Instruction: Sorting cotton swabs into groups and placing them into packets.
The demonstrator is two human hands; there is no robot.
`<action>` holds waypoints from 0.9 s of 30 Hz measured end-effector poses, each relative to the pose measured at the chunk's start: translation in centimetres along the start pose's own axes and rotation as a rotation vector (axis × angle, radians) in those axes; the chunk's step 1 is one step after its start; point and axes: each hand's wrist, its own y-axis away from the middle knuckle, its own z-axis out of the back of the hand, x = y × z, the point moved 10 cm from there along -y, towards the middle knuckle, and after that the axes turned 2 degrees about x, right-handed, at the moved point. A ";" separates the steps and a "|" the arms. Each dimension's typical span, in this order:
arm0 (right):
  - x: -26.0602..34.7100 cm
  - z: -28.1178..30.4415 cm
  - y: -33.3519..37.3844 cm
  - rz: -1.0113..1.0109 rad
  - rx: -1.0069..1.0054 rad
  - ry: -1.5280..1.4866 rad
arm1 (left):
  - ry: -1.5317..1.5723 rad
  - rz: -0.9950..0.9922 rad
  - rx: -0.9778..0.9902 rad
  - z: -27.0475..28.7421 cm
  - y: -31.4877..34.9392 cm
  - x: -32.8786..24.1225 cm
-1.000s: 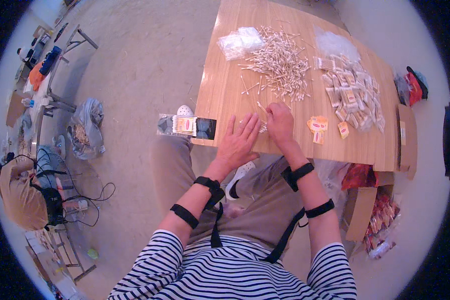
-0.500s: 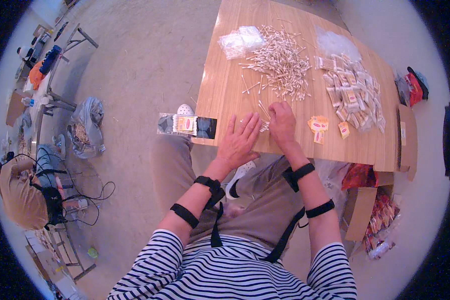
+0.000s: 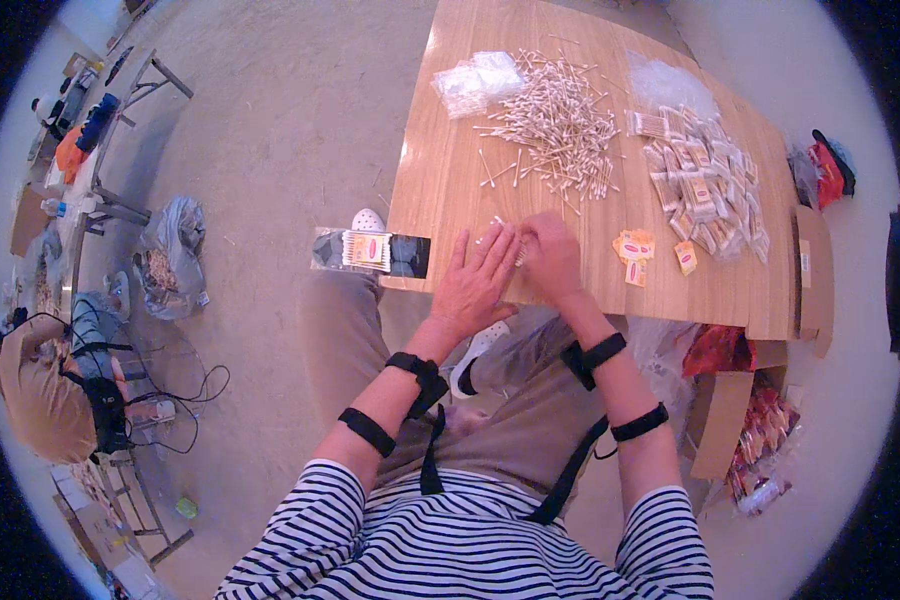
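My left hand point(image 3: 476, 282) lies flat near the table's front edge, fingers stretched out over a few cotton swabs point(image 3: 521, 254). Their tips show between the two hands and just beyond the left fingertips. Against it from the right, my right hand point(image 3: 552, 258) is closed, its curled fingers at these swabs; how many it grips is hidden. A large loose pile of cotton swabs point(image 3: 565, 125) spreads farther back. To the right of my hands are small orange-and-white cards point(image 3: 635, 252). At the left edge, a row of swabs with a card point(image 3: 367, 250) rests on a dark, shiny strip.
Clear plastic bags point(image 3: 478, 85) lie at the back left of the wooden table point(image 3: 440, 180), more plastic point(image 3: 675, 85) at the back right. Filled swab packets point(image 3: 705, 185) are heaped at the right. Cardboard boxes point(image 3: 720, 425) stand below. Another person point(image 3: 45, 390) sits at the far left.
My right hand has moved left and slightly nearer, up against my left hand, covering more of the swabs. The left hand stays nearly in place.
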 end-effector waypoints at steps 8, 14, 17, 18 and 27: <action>-5.8 3.6 -1.4 -0.178 -0.167 0.230 | 0.001 -0.006 -0.009 0.2 -0.1 -0.2; -6.3 2.1 0.3 -0.235 -0.056 0.175 | 0.023 -0.008 -0.047 0.2 0.1 0.0; -5.3 1.6 1.3 -0.145 -0.065 0.031 | 0.018 -0.004 -0.034 0.2 0.0 0.0; -4.8 1.5 1.2 -0.113 -0.050 0.023 | 0.016 -0.004 -0.034 0.2 0.0 -0.1; -3.9 2.3 0.6 -0.169 -0.146 0.064 | 0.004 -0.004 -0.009 0.2 0.0 -0.1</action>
